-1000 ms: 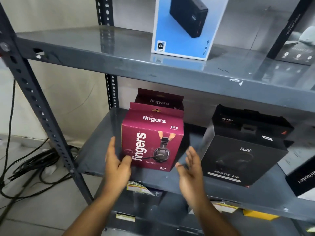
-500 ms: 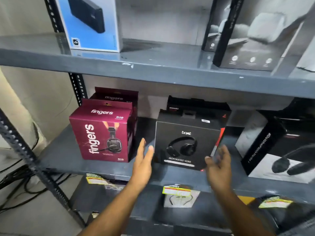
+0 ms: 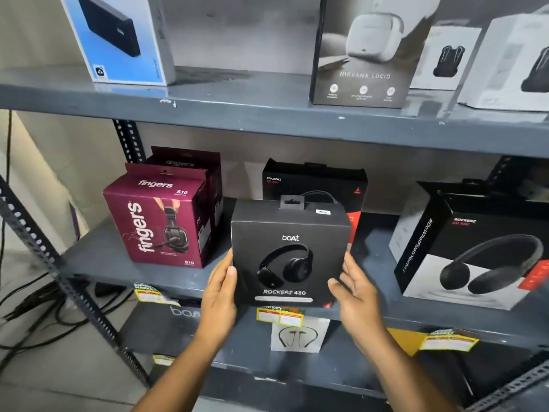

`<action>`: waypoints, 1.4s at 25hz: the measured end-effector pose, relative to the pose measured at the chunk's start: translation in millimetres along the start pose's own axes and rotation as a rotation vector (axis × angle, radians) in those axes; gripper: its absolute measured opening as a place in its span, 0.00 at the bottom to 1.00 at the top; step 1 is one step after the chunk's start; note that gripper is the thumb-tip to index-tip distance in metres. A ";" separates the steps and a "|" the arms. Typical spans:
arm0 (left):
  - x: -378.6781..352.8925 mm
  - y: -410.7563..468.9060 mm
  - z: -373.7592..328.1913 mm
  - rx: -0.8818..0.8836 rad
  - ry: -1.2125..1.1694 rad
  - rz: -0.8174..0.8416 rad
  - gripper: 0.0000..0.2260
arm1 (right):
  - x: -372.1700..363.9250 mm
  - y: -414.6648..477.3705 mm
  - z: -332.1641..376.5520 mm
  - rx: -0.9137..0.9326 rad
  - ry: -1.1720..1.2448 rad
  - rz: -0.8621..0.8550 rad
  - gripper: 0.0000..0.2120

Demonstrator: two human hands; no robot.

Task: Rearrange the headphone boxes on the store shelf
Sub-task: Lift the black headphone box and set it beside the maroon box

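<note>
1. Maroon fingers box (image 3: 162,217) at 9 o'clock, front out, another behind it for depth.
2. Left hand (image 3: 220,288) clamped on boat box (image 3: 289,254), thumb over front edge.
3. Boat box centred on middle shelf (image 3: 98,257), probably for squaring.
4. Right hand (image 3: 358,288) gripping opposite edge at 3 o'clock, wrist angled up.

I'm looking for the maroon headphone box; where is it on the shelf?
The maroon box stands at the left end of the middle shelf, just left of the black box held between both hands, with another maroon box behind it.
</note>
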State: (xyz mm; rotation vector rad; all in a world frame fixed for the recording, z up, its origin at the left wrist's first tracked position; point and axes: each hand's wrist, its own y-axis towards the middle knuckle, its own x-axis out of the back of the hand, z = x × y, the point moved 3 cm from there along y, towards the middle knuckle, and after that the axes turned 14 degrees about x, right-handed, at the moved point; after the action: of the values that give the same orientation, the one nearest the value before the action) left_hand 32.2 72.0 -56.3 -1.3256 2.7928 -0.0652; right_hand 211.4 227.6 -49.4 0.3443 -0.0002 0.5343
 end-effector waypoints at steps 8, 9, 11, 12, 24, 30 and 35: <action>55.4 -29.7 -30.9 -0.096 -0.062 0.013 0.22 | -13.9 6.2 42.5 0.138 0.123 -0.025 0.17; 60.8 -30.9 -34.0 -0.086 -0.087 0.012 0.25 | -18.9 6.6 46.4 0.144 0.133 -0.006 0.18; 70.7 -34.5 -40.3 -0.085 -0.105 -0.020 0.27 | -30.2 6.2 52.4 0.148 0.153 0.038 0.19; 74.3 -36.8 -43.0 -0.093 -0.104 -0.043 0.26 | -35.4 6.1 53.8 0.146 0.163 0.060 0.19; 116.1 -30.4 -31.6 -0.046 -0.051 -0.147 0.30 | -126.8 24.1 19.9 0.057 0.201 0.247 0.21; 115.1 -5.2 -1.8 -0.009 -0.245 -0.145 0.34 | -152.0 36.1 -0.3 -0.047 0.235 0.192 0.25; 111.9 1.3 5.3 -0.039 -0.282 -0.159 0.33 | -158.6 45.2 -6.9 -0.027 0.227 0.192 0.27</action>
State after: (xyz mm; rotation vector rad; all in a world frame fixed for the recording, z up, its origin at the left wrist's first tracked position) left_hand -39.2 -14.0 -64.6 -1.4369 2.4656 0.1582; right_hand 51.5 187.0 -55.5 0.2573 0.1799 0.7611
